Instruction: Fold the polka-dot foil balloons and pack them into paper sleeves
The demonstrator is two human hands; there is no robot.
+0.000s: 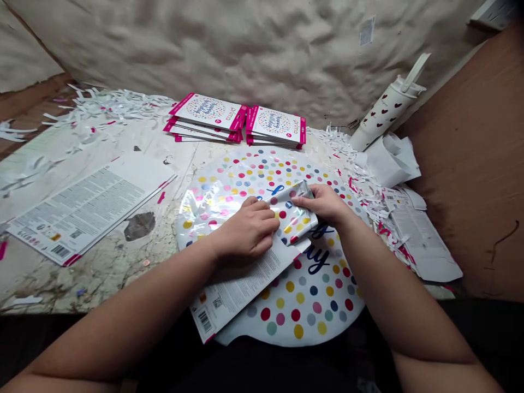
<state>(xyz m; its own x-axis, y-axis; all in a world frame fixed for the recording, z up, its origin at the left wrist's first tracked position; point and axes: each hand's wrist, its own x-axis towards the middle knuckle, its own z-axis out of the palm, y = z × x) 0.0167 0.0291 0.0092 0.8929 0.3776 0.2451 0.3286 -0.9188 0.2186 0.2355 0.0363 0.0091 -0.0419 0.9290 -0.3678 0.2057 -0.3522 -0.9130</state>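
Note:
A folded foil balloon [292, 221], silvery with coloured dots, lies between my hands. My right hand [327, 204] pinches its right end, thumb on top. My left hand [254, 229] is closed at its left end, fingers curled and thumb hidden; whether it also grips the card below cannot be seen. Under my left hand is a white printed card packet [245, 295] with a barcode, slanting up to the right beneath the folded foil. Both rest over a large flat round dotted foil balloon [303, 305] with blue lettering, which overhangs the table's front edge.
Two stacks of pink-edged packets [213, 112] [276, 123] stand at the back. More printed cards [94, 202] lie left. Paper shreds [118, 106] cover the back left and right edge. A heart-patterned tumbler [385, 112], crumpled paper [393, 158] and a torn card [426, 234] are right.

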